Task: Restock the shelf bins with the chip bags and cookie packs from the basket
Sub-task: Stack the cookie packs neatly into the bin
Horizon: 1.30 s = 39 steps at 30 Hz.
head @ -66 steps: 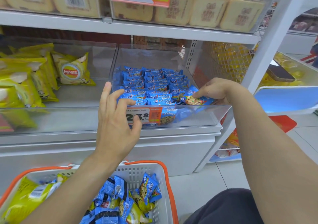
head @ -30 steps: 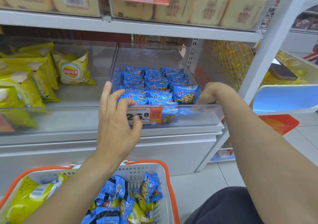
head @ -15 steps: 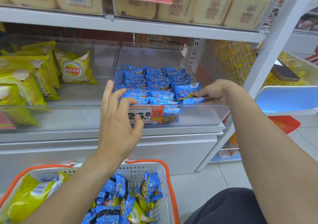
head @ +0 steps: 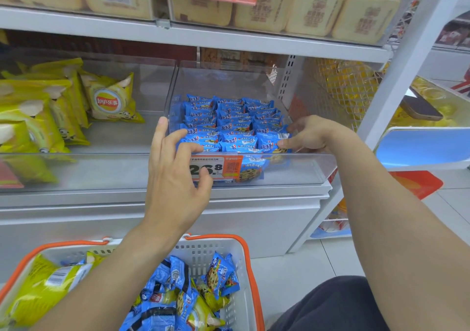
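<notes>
While the cookie bin on the right of the shelf already holds neat rows of blue cookie packs, restocking looks only partly done. Right hand is at the bin's near right corner, thumb and fingers pinching the front-right pack, apparently seating it in the near row. Left hand rests on the bin's near-left edge, fingers relaxed and spread, grasping nothing (thumb sits by the price tag). Chip bin to the left has yellow chip bags toward its far left, with bare floor on its right half. Basket, near and low, still carries a heap of blue packs plus yellow bags, so my guess is many transfers remain for both bins.
</notes>
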Tool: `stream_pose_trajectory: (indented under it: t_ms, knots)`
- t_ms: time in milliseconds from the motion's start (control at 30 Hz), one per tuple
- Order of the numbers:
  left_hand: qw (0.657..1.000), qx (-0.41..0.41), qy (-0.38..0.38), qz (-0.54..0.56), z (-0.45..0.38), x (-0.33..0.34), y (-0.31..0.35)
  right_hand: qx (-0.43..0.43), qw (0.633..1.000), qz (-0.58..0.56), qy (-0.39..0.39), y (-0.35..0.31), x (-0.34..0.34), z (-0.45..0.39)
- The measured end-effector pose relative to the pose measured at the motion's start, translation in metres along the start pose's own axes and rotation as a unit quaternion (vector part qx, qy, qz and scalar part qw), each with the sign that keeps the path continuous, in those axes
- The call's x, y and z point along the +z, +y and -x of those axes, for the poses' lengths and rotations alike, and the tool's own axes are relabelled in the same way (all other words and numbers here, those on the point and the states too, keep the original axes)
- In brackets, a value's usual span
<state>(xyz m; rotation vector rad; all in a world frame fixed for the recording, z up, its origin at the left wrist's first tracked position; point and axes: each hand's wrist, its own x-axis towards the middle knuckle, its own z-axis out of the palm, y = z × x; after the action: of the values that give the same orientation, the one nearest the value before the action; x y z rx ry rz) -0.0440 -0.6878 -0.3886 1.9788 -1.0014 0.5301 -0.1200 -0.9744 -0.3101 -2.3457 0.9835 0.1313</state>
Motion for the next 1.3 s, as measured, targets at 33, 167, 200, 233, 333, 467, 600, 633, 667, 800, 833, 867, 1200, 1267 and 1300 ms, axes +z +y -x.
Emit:
stream_pose_trajectory:
  t_ms: [33, 167, 200, 233, 333, 467, 600, 633, 667, 800, 833, 867, 1200, 1267, 1300]
  knots:
    - [1.000, 0.000, -0.001, -0.001, 0.000, 0.000, 0.000, -0.003, 1.000, 0.003, 0.007, 0.000, 0.000, -0.001]
    - [1.000, -0.005, -0.006, 0.000, 0.000, -0.001, 0.000, 0.006, 0.999, 0.021, 0.026, 0.000, 0.004, -0.003]
    - [1.000, -0.005, -0.007, 0.000, 0.000, -0.001, 0.000, 0.011, 0.999, 0.019, 0.026, 0.000, 0.005, -0.003]
    - [1.000, -0.004, -0.008, -0.001, 0.000, -0.001, 0.000, 0.015, 0.999, 0.013, 0.027, 0.000, 0.006, -0.006]
    - [1.000, -0.004, -0.011, -0.004, 0.000, -0.002, 0.000, 0.035, 0.999, -0.009, 0.040, 0.003, 0.007, -0.010]
    - [1.000, -0.006, -0.014, -0.005, 0.001, -0.003, 0.000, 0.059, 0.997, -0.018, 0.048, 0.004, 0.007, -0.013]
    - [1.000, -0.008, -0.023, -0.008, 0.001, -0.005, 0.000, 0.064, 0.997, 0.010, 0.036, 0.001, 0.007, -0.011]
    - [1.000, -0.009, -0.028, -0.010, 0.001, -0.006, 0.000, 0.063, 0.997, 0.016, 0.038, 0.001, 0.007, -0.011]
    - [0.999, -0.007, -0.033, -0.014, 0.001, -0.007, 0.000, 0.062, 0.997, 0.019, 0.043, 0.001, 0.006, -0.010]
    - [0.999, 0.028, -0.011, -0.025, 0.002, -0.020, 0.011, 0.047, 0.993, 0.005, 0.106, -0.004, 0.000, 0.006]
    - [0.999, 0.043, 0.011, -0.023, 0.004, -0.024, 0.015, 0.025, 0.989, 0.011, 0.144, -0.006, -0.001, 0.011]
    - [0.998, 0.055, 0.029, -0.016, 0.006, -0.029, 0.018, -0.011, 0.981, 0.015, 0.193, -0.009, -0.001, 0.018]
    - [0.916, -0.140, -0.374, -0.041, 0.111, -0.046, -0.042, -0.365, 0.906, -0.033, 0.211, -0.068, 0.077, 0.107]
    - [0.840, -0.169, -0.508, -0.090, 0.141, -0.050, -0.056, -0.396, 0.910, 0.004, 0.126, -0.075, 0.114, 0.116]
    - [0.806, -0.184, -0.553, -0.100, 0.156, -0.052, -0.061, -0.407, 0.910, 0.033, 0.077, -0.076, 0.136, 0.116]
